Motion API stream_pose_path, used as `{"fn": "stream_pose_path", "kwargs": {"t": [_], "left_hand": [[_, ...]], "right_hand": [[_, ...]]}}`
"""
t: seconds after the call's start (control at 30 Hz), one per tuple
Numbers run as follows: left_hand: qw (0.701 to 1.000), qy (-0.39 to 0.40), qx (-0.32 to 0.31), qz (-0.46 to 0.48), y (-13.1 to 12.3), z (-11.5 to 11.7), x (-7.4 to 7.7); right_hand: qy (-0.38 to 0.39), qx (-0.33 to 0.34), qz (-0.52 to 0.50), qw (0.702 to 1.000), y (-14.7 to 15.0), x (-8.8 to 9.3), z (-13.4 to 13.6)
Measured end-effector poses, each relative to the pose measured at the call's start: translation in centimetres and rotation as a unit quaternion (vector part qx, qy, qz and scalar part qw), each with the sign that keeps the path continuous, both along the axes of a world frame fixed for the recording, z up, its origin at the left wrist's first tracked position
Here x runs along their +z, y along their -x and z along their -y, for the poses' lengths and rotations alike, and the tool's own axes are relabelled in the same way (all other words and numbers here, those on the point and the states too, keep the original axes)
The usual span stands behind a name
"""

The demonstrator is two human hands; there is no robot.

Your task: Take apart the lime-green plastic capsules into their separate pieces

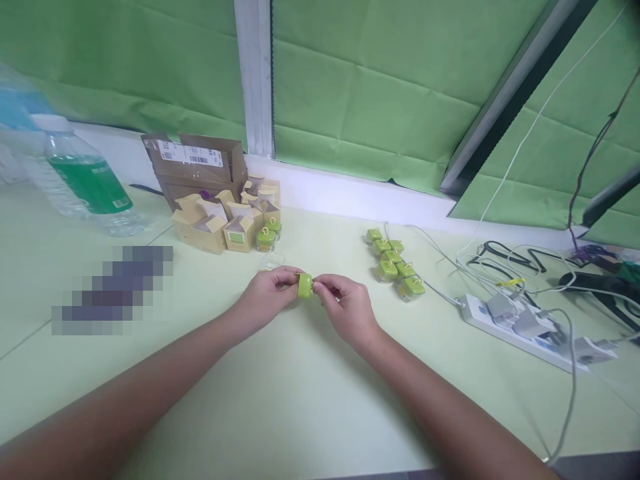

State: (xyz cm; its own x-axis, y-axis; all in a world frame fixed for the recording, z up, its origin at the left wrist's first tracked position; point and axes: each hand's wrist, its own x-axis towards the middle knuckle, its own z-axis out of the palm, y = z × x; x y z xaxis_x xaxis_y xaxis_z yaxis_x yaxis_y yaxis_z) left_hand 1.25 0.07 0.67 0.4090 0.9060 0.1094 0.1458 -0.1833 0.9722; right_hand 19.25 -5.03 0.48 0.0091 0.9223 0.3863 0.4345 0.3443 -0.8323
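My left hand (pixel 267 290) and my right hand (pixel 345 303) meet over the middle of the pale green table (pixel 310 400). Between their fingertips they pinch one small green lid-like piece (pixel 305 285), held just above the tabletop. To the right lies a cluster of several small clear cases with green tops and yellow loops (pixel 395 263). To the left, small yellow cartons (pixel 225 223) stand open, with two more green-topped cases (pixel 267 237) in front of them.
A brown cardboard box (pixel 193 163) stands behind the cartons. A water bottle with a green label (pixel 83 177) is at far left. A white power strip (pixel 530 327) with plugs and tangled cables sits at right. Green cloth covers the back wall.
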Motion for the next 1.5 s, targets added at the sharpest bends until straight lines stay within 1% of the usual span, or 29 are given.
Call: {"fn": "stream_pose_path", "kwargs": {"t": [0.2, 0.33, 0.47, 0.53, 0.9, 1.03, 1.13, 1.27, 1.5], "left_hand": [[0.992, 0.108, -0.047, 0.052, -0.2, 0.7, 0.5], [0.984, 0.142, -0.064, 0.083, -0.4, 0.7, 0.5], [0.98, 0.148, -0.06, 0.117, -0.3, 0.4, 0.6], [0.979, 0.148, -0.058, 0.128, -0.3, 0.3, 0.6], [0.979, 0.153, -0.035, 0.132, -0.2, 0.2, 0.2], [0.975, 0.162, -0.032, 0.145, -0.4, 0.4, 0.0], [0.969, 0.175, -0.041, 0.167, -0.6, 0.5, -0.1], [0.962, 0.179, -0.052, 0.198, -0.7, 0.5, -0.1], [0.965, 0.181, -0.032, 0.189, -0.5, 0.5, -0.1]], "right_hand": [[0.034, -0.006, -0.051, 0.998, 0.4, 0.1, 0.4], [0.033, 0.005, -0.084, 0.996, 0.6, 0.0, 0.5], [0.037, 0.046, -0.132, 0.99, 0.7, 0.1, 0.5], [0.044, 0.055, -0.147, 0.987, 0.7, 0.1, 0.4], [0.059, 0.03, -0.143, 0.988, 0.4, -0.3, 0.0], [0.076, 0.028, -0.182, 0.98, 0.7, -0.2, 0.1], [0.081, 0.031, -0.209, 0.974, 0.9, -0.2, 0.1], [0.085, 0.041, -0.221, 0.971, 1.0, -0.2, -0.1], [0.081, 0.045, -0.247, 0.965, 1.2, -0.5, -0.1]]}}
